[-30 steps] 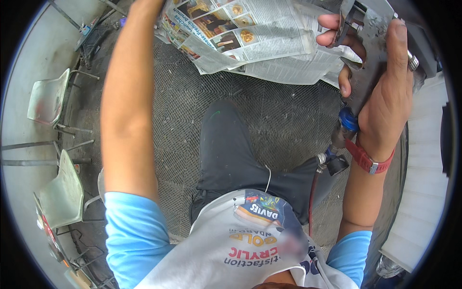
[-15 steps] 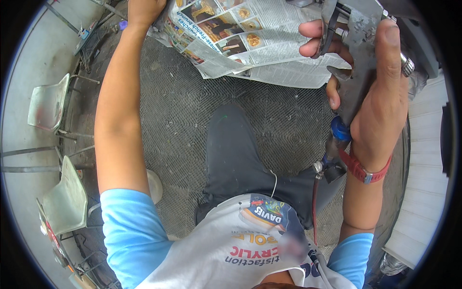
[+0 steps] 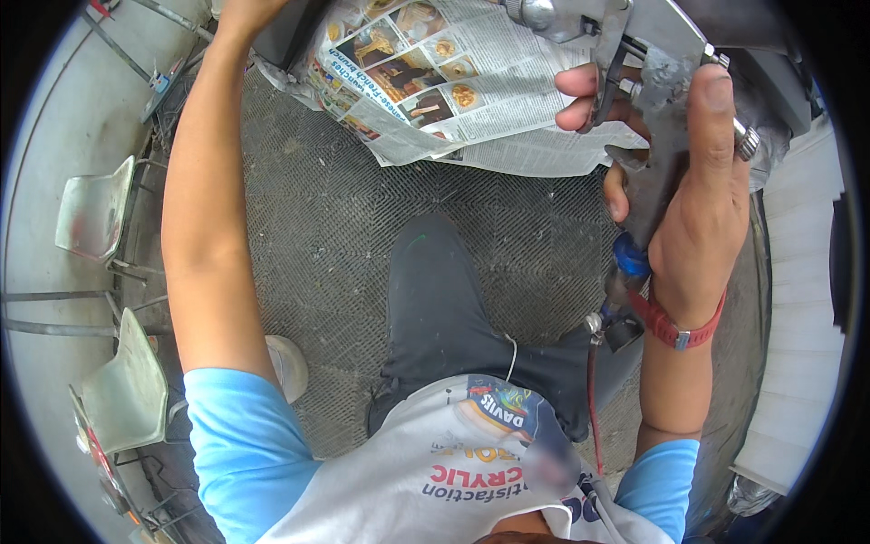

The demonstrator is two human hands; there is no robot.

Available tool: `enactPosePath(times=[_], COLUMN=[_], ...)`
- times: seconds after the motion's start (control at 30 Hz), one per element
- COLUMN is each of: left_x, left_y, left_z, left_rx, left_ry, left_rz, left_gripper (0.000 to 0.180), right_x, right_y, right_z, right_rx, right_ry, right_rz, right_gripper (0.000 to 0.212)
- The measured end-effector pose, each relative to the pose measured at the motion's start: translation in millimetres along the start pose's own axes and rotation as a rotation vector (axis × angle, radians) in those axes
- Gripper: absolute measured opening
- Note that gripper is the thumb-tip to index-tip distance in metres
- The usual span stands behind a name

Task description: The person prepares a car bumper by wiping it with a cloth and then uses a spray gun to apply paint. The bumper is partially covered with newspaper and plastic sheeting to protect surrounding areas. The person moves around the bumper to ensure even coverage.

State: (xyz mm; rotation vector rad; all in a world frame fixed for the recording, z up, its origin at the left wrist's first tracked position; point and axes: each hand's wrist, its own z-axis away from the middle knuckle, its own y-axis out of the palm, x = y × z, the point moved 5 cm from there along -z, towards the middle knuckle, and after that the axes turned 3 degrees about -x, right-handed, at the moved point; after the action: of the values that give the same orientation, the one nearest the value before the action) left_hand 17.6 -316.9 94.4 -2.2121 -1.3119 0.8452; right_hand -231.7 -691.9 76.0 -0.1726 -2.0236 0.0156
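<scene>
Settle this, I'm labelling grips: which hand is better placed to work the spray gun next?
Probably the right hand: it grips the spray gun, while the left hand is well away, at the picture's upper edge.

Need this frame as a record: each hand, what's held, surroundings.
Left hand: mostly cut off by top edge; grip unclear
Right hand: wrapped around a grey metal spray gun
Line: thin dark-red hose below the spray gun
Ahead: sheets of printed newspaper
Underfoot: dark grey ridged matting
Left side: two pale green chairs
</scene>
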Motion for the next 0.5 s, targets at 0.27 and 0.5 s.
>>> enactPosePath(times=[0.27,0.5], left_x=[-136,-261], left_y=[-22,16], left_z=[-11,-9], left_rx=[-0.212,-0.253], left_ry=[0.475,0.947], left_rz=[-0.054,-0.151], left_gripper=[0.053,0.046], right_x=[-1,-9], right_y=[-34,-80], right_z=[13,25], right_rx=[-0.065,-0.137], right_ry=[-0.024,-0.029], right_rz=[0.019,0.012], right_gripper=[0.069,0.068])
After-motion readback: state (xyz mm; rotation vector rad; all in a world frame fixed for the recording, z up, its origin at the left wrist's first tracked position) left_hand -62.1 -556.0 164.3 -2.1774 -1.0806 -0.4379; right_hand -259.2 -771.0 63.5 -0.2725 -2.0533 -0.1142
